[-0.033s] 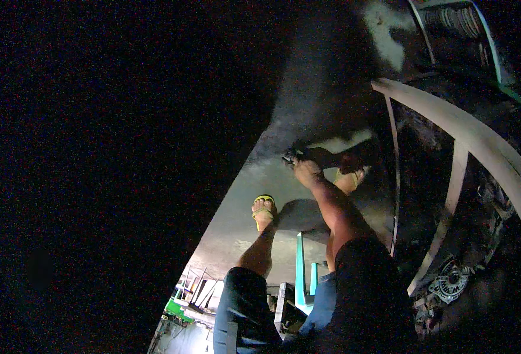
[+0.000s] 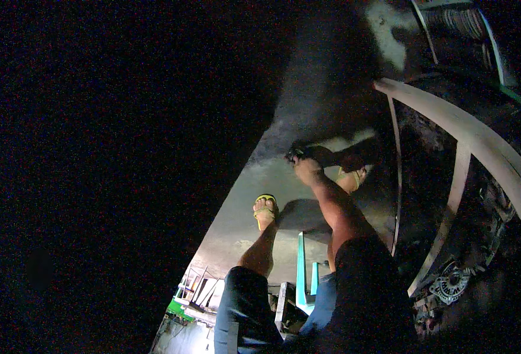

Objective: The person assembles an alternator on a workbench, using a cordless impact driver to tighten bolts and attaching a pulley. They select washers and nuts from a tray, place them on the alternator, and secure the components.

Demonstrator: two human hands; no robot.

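My right hand reaches forward over the floor, its fingers closed around a small dark object. That object has a few pale glints; its kind is too dark to make out. The hand is beside the slanting edge of a large black area that covers the left of the view. My left hand does not show. My two feet, in yellow sandals, are on the grey floor, the right one partly hidden behind my right forearm.
A turquoise plastic piece, perhaps a stool's leg, stands between my legs. On the right is a table or rack with a pale curved top edge and dark clutter, including a round toothed metal part. Green and white items lie lower left.
The whole view has shifted very slightly. My right hand keeps its grip on the dark object in nearly the same place.
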